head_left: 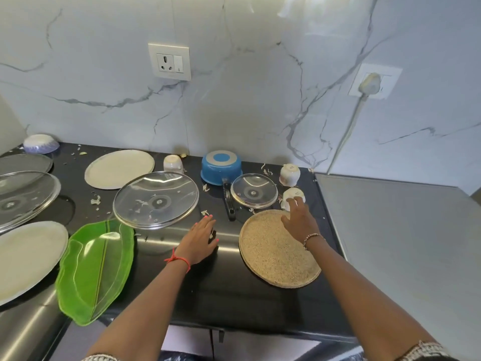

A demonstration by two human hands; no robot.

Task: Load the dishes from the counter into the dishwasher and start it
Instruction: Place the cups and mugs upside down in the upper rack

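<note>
Dishes lie spread over a black counter (229, 287). My right hand (299, 220) reaches over a speckled beige plate (273, 254), fingers spread, fingertips at an upturned white cup (294, 195); it holds nothing. A second white cup (289, 174) lies behind that one. My left hand (201, 239) hovers flat above the counter, fingers straight, just right of a large glass lid (155, 199). An upturned blue saucepan (221, 166) with a black handle and a small glass lid (253, 194) sit between my hands, farther back.
A green leaf-shaped tray (95, 272), a cream plate (119, 168), a white cup (173, 163), a purple bowl (41, 143), another glass lid (23, 201) and a white plate (26, 259) lie to the left. Food scraps dot the counter. A grey surface (406, 243) adjoins on the right.
</note>
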